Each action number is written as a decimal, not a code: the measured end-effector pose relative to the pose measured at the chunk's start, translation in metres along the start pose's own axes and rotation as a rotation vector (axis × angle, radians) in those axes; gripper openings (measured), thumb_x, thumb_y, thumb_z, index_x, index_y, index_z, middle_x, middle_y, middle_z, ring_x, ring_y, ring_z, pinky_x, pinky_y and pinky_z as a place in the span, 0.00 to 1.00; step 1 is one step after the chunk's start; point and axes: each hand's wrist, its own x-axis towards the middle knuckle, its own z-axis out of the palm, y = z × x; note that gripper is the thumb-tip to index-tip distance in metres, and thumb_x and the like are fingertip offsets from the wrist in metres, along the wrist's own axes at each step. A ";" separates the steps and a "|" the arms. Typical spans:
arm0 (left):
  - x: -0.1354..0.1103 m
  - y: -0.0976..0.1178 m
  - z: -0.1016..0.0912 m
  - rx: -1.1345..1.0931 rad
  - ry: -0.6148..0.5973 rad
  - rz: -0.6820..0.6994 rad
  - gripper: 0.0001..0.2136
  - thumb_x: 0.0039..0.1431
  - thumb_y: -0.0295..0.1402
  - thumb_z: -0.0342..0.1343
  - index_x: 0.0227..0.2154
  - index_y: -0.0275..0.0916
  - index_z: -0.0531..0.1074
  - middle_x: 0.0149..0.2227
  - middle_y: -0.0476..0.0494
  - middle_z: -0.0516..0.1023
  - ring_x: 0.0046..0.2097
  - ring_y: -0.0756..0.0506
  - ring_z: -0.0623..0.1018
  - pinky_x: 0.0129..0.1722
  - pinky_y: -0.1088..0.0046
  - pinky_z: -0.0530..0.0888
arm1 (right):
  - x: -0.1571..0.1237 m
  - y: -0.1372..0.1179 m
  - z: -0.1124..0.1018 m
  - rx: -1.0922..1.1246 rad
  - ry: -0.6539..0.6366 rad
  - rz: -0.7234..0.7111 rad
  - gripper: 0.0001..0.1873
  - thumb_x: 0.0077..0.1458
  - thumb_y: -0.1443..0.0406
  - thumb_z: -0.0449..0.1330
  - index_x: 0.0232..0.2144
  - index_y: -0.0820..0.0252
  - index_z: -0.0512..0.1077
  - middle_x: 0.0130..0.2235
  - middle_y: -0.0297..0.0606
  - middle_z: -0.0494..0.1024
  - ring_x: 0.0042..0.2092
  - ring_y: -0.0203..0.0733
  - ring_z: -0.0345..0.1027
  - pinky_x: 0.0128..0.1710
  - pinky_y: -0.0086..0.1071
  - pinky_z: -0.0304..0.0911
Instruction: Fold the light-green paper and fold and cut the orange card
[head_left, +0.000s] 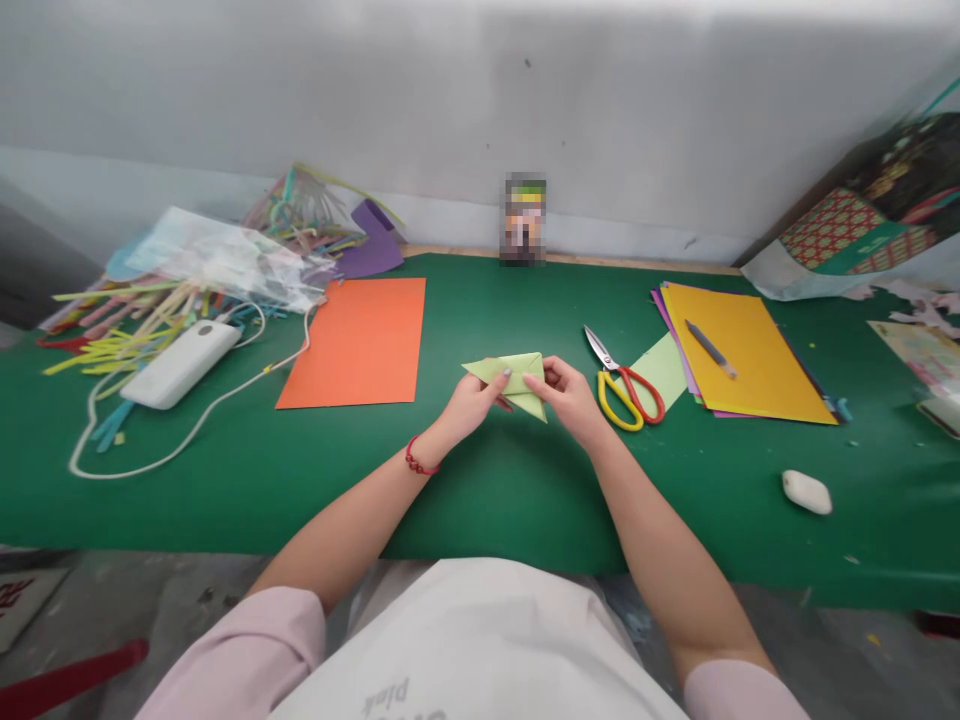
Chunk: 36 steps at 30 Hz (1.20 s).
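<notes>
A folded piece of light green paper [521, 370] is held up over the middle of the green table, with pointed corners at its left and lower right. My left hand [474, 398] grips its left part, the thumb pressed on top. My right hand [566, 395] pinches its right edge, thumb on the upper face and fingers curled behind. Just right of my right hand lie scissors [619, 380] with one yellow and one red handle, blades slightly apart. They overlap a flat light green sheet [664, 370].
An orange sheet [364, 345] lies left of my hands. Farther left are a white power bank [181, 365] with a looping cable and a heap of paper strips [150, 320]. To the right, a pen [710, 348] rests on stacked yellow paper [772, 370], near a white case [807, 492].
</notes>
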 end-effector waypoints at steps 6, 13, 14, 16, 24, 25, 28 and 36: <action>-0.001 0.006 -0.002 -0.015 -0.032 -0.008 0.21 0.49 0.44 0.60 0.41 0.33 0.71 0.42 0.37 0.77 0.37 0.45 0.77 0.28 0.74 0.76 | 0.002 0.001 -0.001 0.000 0.011 -0.016 0.19 0.40 0.53 0.68 0.29 0.58 0.69 0.28 0.32 0.76 0.31 0.36 0.70 0.32 0.30 0.66; 0.000 0.001 -0.002 -0.050 -0.014 -0.008 0.22 0.46 0.41 0.64 0.42 0.35 0.68 0.46 0.35 0.76 0.41 0.43 0.78 0.29 0.73 0.76 | 0.003 0.004 -0.002 -0.009 0.042 0.009 0.21 0.40 0.50 0.67 0.29 0.58 0.68 0.27 0.32 0.75 0.27 0.35 0.67 0.24 0.28 0.62; 0.000 0.000 -0.001 -0.063 -0.018 -0.003 0.23 0.45 0.41 0.64 0.42 0.35 0.67 0.46 0.35 0.76 0.41 0.42 0.78 0.29 0.74 0.76 | 0.004 0.004 -0.003 -0.008 0.044 0.016 0.21 0.40 0.50 0.66 0.29 0.58 0.68 0.27 0.32 0.75 0.27 0.35 0.67 0.24 0.28 0.62; 0.000 -0.001 0.000 -0.085 -0.016 0.009 0.24 0.44 0.41 0.65 0.42 0.36 0.67 0.47 0.35 0.76 0.41 0.42 0.78 0.28 0.73 0.76 | 0.004 0.003 -0.004 -0.011 0.043 0.025 0.21 0.41 0.50 0.66 0.30 0.58 0.68 0.27 0.32 0.75 0.26 0.35 0.67 0.23 0.28 0.62; 0.002 0.001 -0.003 -0.017 0.125 0.005 0.20 0.44 0.43 0.64 0.35 0.31 0.75 0.38 0.36 0.80 0.37 0.42 0.79 0.32 0.69 0.78 | 0.004 0.003 0.001 -0.069 -0.013 0.029 0.20 0.41 0.50 0.65 0.30 0.58 0.70 0.27 0.33 0.75 0.26 0.37 0.66 0.21 0.29 0.61; 0.002 0.000 -0.003 -0.017 0.154 0.009 0.20 0.44 0.43 0.64 0.35 0.31 0.75 0.38 0.37 0.80 0.38 0.42 0.79 0.32 0.69 0.78 | 0.004 0.004 0.002 -0.066 -0.023 0.037 0.20 0.41 0.50 0.65 0.30 0.58 0.70 0.27 0.33 0.75 0.26 0.37 0.66 0.21 0.29 0.61; 0.001 0.000 -0.001 -0.040 0.195 0.030 0.20 0.43 0.43 0.65 0.36 0.32 0.76 0.38 0.38 0.80 0.38 0.42 0.79 0.32 0.69 0.78 | 0.005 0.005 0.003 -0.074 0.004 0.028 0.19 0.38 0.52 0.67 0.27 0.58 0.70 0.27 0.33 0.74 0.28 0.38 0.66 0.22 0.29 0.61; -0.001 -0.002 0.004 -0.181 0.238 -0.046 0.22 0.39 0.46 0.66 0.32 0.31 0.77 0.32 0.40 0.81 0.30 0.45 0.79 0.32 0.67 0.78 | 0.006 0.004 -0.001 -0.092 0.081 0.052 0.18 0.38 0.52 0.67 0.26 0.60 0.74 0.23 0.32 0.72 0.26 0.36 0.63 0.26 0.30 0.60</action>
